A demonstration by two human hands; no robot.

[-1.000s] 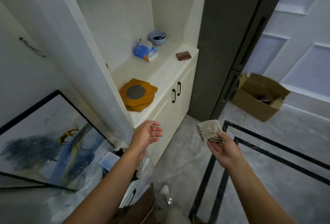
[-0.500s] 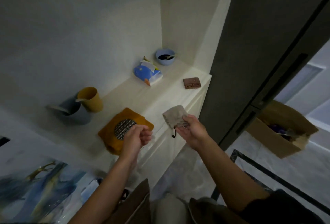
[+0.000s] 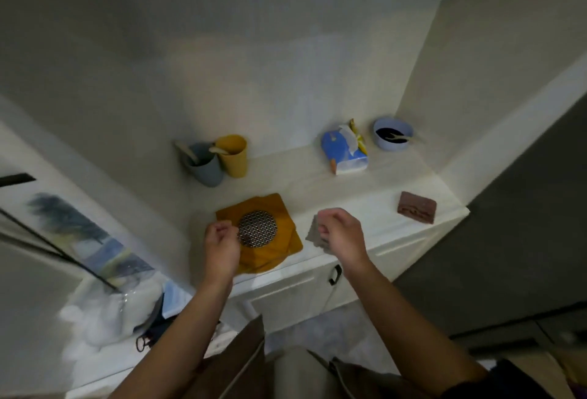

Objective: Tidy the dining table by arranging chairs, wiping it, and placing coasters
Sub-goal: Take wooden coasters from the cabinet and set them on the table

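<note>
A stack of mustard-yellow coasters lies on the white cabinet top, with a round metal mesh disc on top of it. My left hand hovers with curled fingers at the stack's left edge, holding nothing I can see. My right hand is just right of the stack and grips a small folded grey cloth above the counter.
At the back of the counter stand a grey cup and a yellow cup, a blue tissue pack and a blue bowl. A brown block lies at right. A framed picture leans at lower left.
I have stepped closer to the cabinet. Both hands have come forward over the counter, the left one curling up by the coasters, the right still holding the cloth.
</note>
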